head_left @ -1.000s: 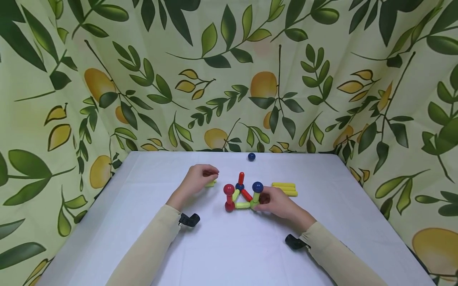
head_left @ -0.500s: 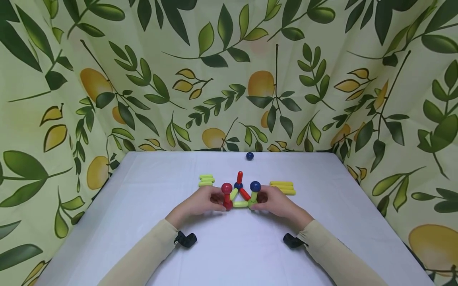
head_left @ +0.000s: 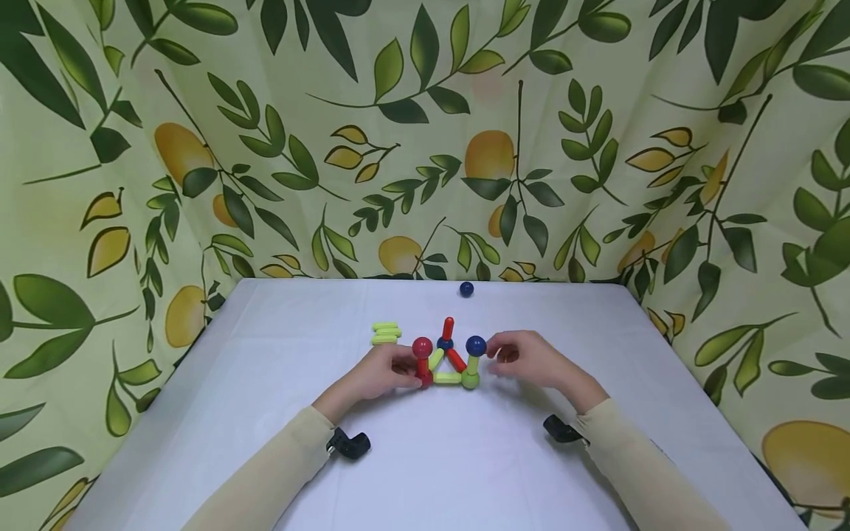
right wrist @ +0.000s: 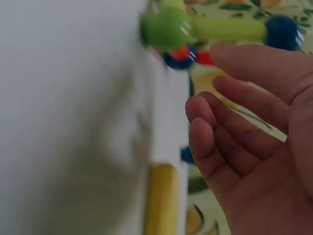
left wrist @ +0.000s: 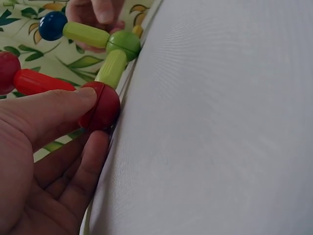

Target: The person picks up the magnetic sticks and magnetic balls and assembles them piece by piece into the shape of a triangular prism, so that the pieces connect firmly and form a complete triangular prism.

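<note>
My left hand (head_left: 378, 370) grips the lower red ball (left wrist: 105, 107) at the near left corner of a ball-and-rod frame, thumb on top and fingers underneath. From it a red rod (left wrist: 41, 82) stands up to another red ball (head_left: 422, 347). A light green rod (head_left: 448, 378) joins it to the green ball (head_left: 470, 380), which carries an upright green rod topped by a blue ball (head_left: 475, 346). At the back corner, a blue ball (head_left: 446, 344) bears an upright red rod (head_left: 448, 327). My right hand (head_left: 531, 360) holds nothing, fingers loosely bent beside the green upright.
Several light green rods (head_left: 385, 333) lie behind my left hand. A loose blue ball (head_left: 466, 289) sits near the table's far edge. Yellow rods are hidden behind my right hand in the head view; one yellow rod (right wrist: 161, 200) shows in the right wrist view.
My left hand has come from the light green rods to the frame and taken hold of the lower red ball. My right hand has let go of the green ball and drawn off right.
</note>
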The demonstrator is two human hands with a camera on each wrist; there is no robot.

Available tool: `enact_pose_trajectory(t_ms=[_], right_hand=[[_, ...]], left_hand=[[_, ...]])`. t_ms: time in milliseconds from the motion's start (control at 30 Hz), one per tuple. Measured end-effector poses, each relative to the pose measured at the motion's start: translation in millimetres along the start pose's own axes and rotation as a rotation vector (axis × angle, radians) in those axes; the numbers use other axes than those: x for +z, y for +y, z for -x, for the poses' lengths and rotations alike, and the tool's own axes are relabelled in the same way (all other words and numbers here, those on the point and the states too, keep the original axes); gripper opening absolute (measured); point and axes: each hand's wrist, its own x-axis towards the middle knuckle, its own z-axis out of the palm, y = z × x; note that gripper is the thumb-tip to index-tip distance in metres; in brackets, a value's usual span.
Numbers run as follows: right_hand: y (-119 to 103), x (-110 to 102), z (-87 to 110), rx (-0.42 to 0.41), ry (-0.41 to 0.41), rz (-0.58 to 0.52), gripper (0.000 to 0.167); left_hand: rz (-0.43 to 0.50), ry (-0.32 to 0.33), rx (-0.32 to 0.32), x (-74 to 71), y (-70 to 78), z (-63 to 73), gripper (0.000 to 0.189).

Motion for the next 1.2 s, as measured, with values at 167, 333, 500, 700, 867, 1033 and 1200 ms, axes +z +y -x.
enact_pose_trajectory(t_ms=[167,333,500,700,867,1033,1200], right_hand=[[9.7,-27.4,5.5,0.069,0.109,0.155,0.019],[18.7,-32.0,5.1,0.15,0.074,0.247,0.017],[23.5,-26.4,3.3,0.187,0.036,0.296,0.017],[24.1,-22.9,2.5,0.199,0.026,0.331,0.018],[23.8,-20.5,4.0,0.156,0.008,0.392,0.015],[19.6,-19.9,6.0,0.132,-0.016,0.4,0.012],[17.4,-21.4,6.5,0.15,-0.054,0.408,0.011]], left_hand=[[0.018,0.013,-0.009,-0.8,-1.1,0.6,0.025],[0.023,0.022,-0.028,-0.4,-2.2,1.9,0.025],[0.033,0.022,-0.03,1.0,-4.2,1.7,0.025],[0.035,0.022,-0.016,1.1,-3.9,-0.6,0.027],[0.03,0.022,-0.019,1.8,-4.6,-0.2,0.027],[0.031,0.025,-0.016,3.1,-5.8,0.5,0.027],[0.025,0.029,-0.014,3.6,-5.1,0.4,0.026]])
